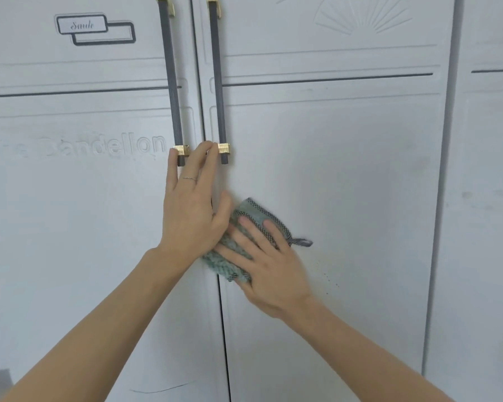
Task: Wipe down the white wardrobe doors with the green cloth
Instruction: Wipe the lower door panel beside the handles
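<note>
Fingers of the right hand [269, 265] are spread flat on the green cloth [238, 242], which is pressed against the right wardrobe door [346, 198] just beside the seam. The left hand [190, 204] is laid flat with straight fingers across the seam, its thumb touching the cloth, a thin ring [190, 178] worn on one finger. Just above its fingertips, two dark ribbed handles [172, 82] with gold end caps are mounted. On the left wardrobe door [70, 227], embossed lettering is partly legible as "Dandelion"; farther up, a framed label [82, 24] is read as "Saule".
</note>
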A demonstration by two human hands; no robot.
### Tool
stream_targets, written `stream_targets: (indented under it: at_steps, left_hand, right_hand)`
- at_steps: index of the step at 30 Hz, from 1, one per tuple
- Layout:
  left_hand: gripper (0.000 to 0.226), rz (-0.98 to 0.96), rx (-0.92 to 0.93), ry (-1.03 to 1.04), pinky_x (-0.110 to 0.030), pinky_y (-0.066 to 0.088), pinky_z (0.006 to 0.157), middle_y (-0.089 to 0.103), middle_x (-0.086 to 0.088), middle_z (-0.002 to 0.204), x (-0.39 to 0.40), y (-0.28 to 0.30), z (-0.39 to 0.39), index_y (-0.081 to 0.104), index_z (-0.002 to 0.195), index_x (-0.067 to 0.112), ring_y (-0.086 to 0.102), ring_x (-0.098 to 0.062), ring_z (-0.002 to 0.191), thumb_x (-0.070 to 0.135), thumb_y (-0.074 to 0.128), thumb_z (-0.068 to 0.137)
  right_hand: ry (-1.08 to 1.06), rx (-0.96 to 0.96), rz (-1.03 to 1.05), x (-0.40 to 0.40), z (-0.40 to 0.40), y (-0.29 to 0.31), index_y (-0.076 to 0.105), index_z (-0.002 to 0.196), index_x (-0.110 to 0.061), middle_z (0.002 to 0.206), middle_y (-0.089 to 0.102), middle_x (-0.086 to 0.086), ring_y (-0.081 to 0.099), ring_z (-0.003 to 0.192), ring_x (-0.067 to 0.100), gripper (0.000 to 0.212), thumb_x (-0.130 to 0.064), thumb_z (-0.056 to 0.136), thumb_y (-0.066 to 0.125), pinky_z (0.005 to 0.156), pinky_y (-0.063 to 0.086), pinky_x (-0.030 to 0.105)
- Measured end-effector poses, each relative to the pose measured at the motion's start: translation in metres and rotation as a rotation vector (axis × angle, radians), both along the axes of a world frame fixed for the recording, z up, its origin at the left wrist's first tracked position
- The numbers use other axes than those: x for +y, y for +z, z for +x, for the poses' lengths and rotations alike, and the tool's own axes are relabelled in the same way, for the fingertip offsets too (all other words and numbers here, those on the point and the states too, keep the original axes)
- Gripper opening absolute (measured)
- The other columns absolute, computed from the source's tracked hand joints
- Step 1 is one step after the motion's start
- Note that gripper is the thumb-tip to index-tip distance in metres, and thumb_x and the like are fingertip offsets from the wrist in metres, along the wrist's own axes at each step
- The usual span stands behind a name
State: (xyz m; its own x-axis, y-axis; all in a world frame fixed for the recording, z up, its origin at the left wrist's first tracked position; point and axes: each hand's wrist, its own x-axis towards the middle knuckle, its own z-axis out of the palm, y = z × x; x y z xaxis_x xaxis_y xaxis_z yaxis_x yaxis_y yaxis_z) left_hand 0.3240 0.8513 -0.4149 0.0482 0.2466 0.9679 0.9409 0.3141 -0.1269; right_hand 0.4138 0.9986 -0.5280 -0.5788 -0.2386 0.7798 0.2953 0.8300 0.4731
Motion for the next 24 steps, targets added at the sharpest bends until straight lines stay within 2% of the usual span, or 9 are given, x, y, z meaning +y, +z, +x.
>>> stream_targets:
  at_steps: [2,4,7,9,11,13,16,20,24]
  left_hand:
    - [0.066,0.013,-0.026,-0.006,-0.044,0.000,0.132,0.045,-0.019,0.157,0.003,-0.009,0.000,0.042,0.154,-0.005,0.035,-0.025,0.151,0.018,0.049,0.092]
    - [0.067,0.016,-0.071,-0.025,-0.045,0.002,0.132,0.043,-0.019,0.157,0.006,-0.023,0.000,0.042,0.153,-0.006,0.035,-0.026,0.150,0.017,0.051,0.090]
    - [0.058,-0.052,-0.125,-0.091,-0.050,0.025,0.122,0.045,-0.017,0.148,0.010,-0.044,0.005,0.048,0.143,-0.008,0.046,-0.035,0.128,0.005,0.056,0.087]
    - [0.050,-0.107,-0.130,-0.103,-0.037,0.026,0.116,0.044,-0.013,0.142,0.007,-0.053,0.007,0.050,0.137,-0.007,0.047,-0.035,0.113,0.002,0.055,0.089]
    - [0.046,-0.123,-0.144,-0.121,-0.026,0.015,0.122,0.040,-0.006,0.147,0.001,-0.057,0.005,0.050,0.142,-0.003,0.046,-0.028,0.122,0.005,0.051,0.096]
    - [0.045,-0.120,-0.165,-0.147,-0.029,0.013,0.128,0.037,0.002,0.154,-0.005,-0.059,0.003,0.049,0.148,0.002,0.039,-0.012,0.136,0.009,0.047,0.103]
    - [0.046,-0.147,-0.157,-0.155,-0.030,0.013,0.131,0.040,0.000,0.161,-0.012,-0.059,-0.005,0.049,0.152,0.005,0.032,0.002,0.147,0.015,0.042,0.108]
    - [0.048,-0.181,-0.139,-0.119,-0.038,0.016,0.132,0.039,-0.005,0.164,-0.012,-0.061,-0.012,0.050,0.153,0.003,0.037,-0.017,0.152,0.022,0.038,0.110]
    - [0.047,-0.175,-0.111,-0.110,-0.034,0.012,0.131,0.039,-0.006,0.163,-0.010,-0.063,-0.011,0.049,0.152,0.000,0.038,-0.019,0.150,0.018,0.040,0.109]
  right_hand:
    - [-0.004,0.026,-0.027,0.026,0.018,0.014,0.023,0.160,-0.042,0.171,0.010,-0.008,0.008,0.158,0.018,0.061,-0.047,0.102,0.042,0.127,0.008,0.048]
    - [-0.060,0.196,-0.214,0.053,0.039,0.032,0.019,0.159,-0.044,0.171,0.011,-0.007,0.009,0.158,0.018,0.064,-0.046,0.100,0.042,0.127,0.006,0.047]
    - [-0.124,0.465,-0.592,0.082,0.066,0.050,0.009,0.161,-0.044,0.172,-0.001,-0.007,-0.004,0.158,0.017,0.063,-0.048,0.103,0.034,0.127,0.000,0.048]
    - [-0.095,0.594,-0.820,0.083,0.068,0.054,0.005,0.162,-0.043,0.172,-0.008,-0.009,-0.011,0.157,0.015,0.060,-0.048,0.106,0.029,0.127,-0.004,0.050]
    - [-0.111,0.709,-0.940,0.068,0.054,0.056,0.007,0.163,-0.039,0.172,-0.008,-0.005,-0.010,0.158,0.019,0.060,-0.048,0.106,0.027,0.127,-0.001,0.053]
    - [-0.177,0.728,-0.888,0.043,0.035,0.052,0.014,0.164,-0.032,0.172,0.001,0.006,-0.001,0.158,0.029,0.064,-0.047,0.104,0.029,0.125,0.005,0.058]
    - [-0.125,0.439,-0.589,0.000,0.005,0.017,0.013,0.163,-0.034,0.172,-0.001,0.006,0.000,0.158,0.032,0.069,-0.048,0.099,0.036,0.126,0.003,0.056]
    - [-0.059,0.085,-0.232,-0.022,-0.007,-0.049,0.020,0.161,-0.040,0.172,0.001,-0.004,0.001,0.159,0.023,0.068,-0.047,0.099,0.047,0.127,0.002,0.050]
    - [0.004,-0.017,-0.103,0.004,0.011,-0.048,0.025,0.159,-0.043,0.171,0.011,-0.011,0.009,0.158,0.015,0.059,-0.046,0.103,0.044,0.128,0.006,0.046]
